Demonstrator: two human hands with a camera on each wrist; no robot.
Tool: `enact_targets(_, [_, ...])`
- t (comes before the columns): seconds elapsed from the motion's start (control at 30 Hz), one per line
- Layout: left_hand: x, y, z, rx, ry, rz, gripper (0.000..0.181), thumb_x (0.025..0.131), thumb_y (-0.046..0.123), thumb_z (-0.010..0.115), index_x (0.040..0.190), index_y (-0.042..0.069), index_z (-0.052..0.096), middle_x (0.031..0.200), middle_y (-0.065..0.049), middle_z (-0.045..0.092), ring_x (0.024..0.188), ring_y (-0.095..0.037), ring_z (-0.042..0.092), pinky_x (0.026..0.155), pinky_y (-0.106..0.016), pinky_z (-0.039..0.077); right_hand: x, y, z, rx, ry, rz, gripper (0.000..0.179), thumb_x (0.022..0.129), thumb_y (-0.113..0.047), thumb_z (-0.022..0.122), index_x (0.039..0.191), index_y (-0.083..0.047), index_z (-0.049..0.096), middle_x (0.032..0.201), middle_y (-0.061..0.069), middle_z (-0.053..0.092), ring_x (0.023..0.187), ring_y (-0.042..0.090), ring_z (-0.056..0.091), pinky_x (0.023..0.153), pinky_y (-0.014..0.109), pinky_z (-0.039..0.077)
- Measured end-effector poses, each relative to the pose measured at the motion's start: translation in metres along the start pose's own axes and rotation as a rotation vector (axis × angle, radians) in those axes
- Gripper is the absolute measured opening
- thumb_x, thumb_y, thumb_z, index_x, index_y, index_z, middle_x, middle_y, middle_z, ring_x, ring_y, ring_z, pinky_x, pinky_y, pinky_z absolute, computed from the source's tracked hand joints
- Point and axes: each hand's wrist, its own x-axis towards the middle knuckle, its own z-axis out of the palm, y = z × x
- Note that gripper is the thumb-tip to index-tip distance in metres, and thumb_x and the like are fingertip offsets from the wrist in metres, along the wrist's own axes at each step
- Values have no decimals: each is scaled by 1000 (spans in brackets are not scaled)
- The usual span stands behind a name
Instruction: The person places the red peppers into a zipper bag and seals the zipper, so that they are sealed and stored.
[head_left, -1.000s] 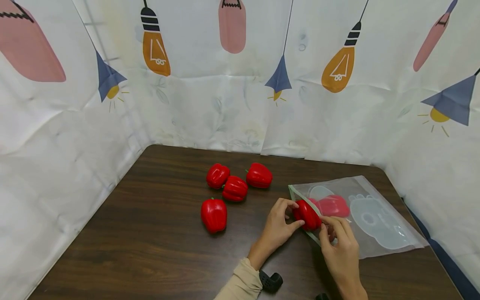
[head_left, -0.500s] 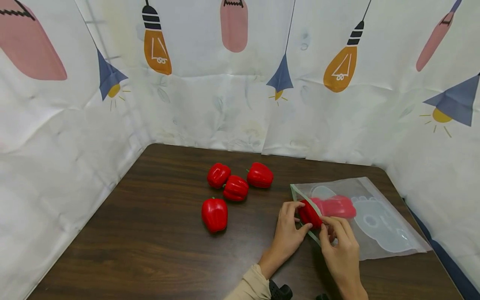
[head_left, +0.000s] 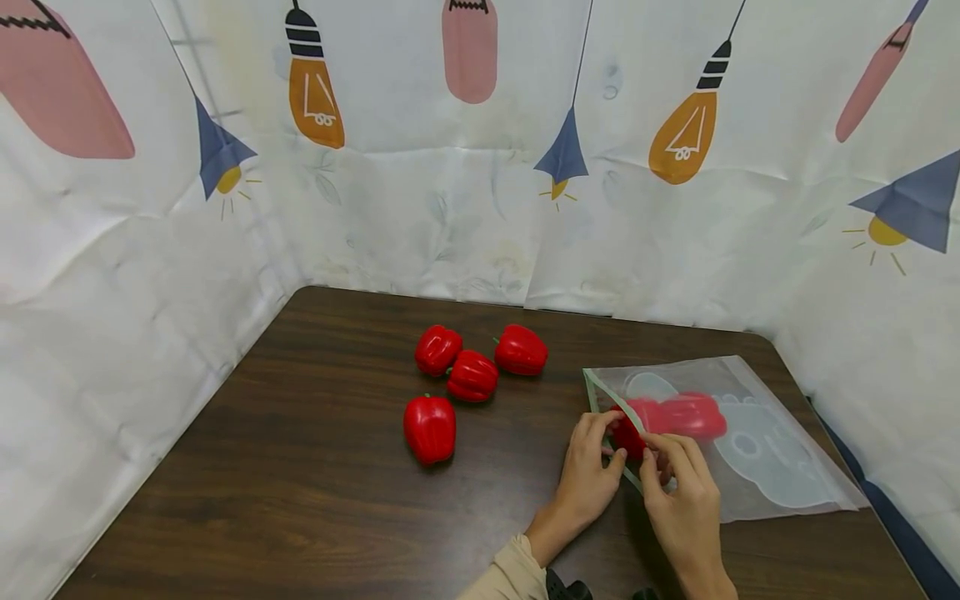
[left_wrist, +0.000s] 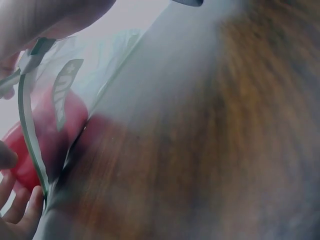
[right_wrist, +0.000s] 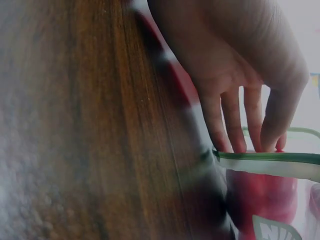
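Observation:
A translucent zip bag [head_left: 795, 442] with a pale green opening strip lies at the right of the table, printed with white cartoon shapes. Within it, red shows through the film: at least one bell pepper [head_left: 693, 415]. Another red bell pepper [head_left: 628, 437] sits in the bag's mouth, mostly behind my fingers. My left hand [head_left: 588, 471] holds that pepper at its outer end, thumb and fingers on either side. My right hand [head_left: 682, 492] pinches the near edge of the opening. In the left wrist view, red pepper [left_wrist: 70, 117] shows through the film beside the table.
Several red bell peppers lie left of the bag: one nearest the front [head_left: 430, 429], a middle one [head_left: 472, 376], others behind. The dark wooden table [head_left: 300, 467] meets a patterned white curtain [head_left: 450, 225] at its back and sides.
My left hand has moved right, sliding the pepper farther into the bag's mouth. The red shape inside has shifted right too. My right hand stays on the bag's edge.

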Motion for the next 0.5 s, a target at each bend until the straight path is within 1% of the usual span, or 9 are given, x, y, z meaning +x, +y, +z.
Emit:
enact_targets(0.1, [0,1,-1,3,-21,18,50,94,-4,67,141,8,57,122,-11,64,109,-21,60,86,-21,58,0,-1,0,7,4,-7,30,80,18,73,106,3,75,97,11,66,71,3,47,59,14,42])
enact_targets(0.2, [0,2,-2,12,-47,30,49,95,-3,66,142,7,57,123,-8,68,110,-19,61,87,-19,57,1,-1,-1,11,3,-8,30,80,18,72,106,3,75,98,11,66,71,3,47,60,13,42])
enact_targets(0.3, [-1,2,-3,21,-79,31,49,96,-2,65,143,7,56,128,-7,70,112,-19,62,88,-17,55,0,0,0,16,5,-10,30,80,19,72,106,3,75,98,11,66,71,3,47,61,12,42])
enact_targets(0.5, [-2,2,-3,44,-139,18,49,97,-3,59,144,11,55,131,-6,69,111,-20,61,88,-15,49,0,1,2,24,36,-37,34,77,20,73,105,2,76,97,10,67,71,3,48,60,13,42])
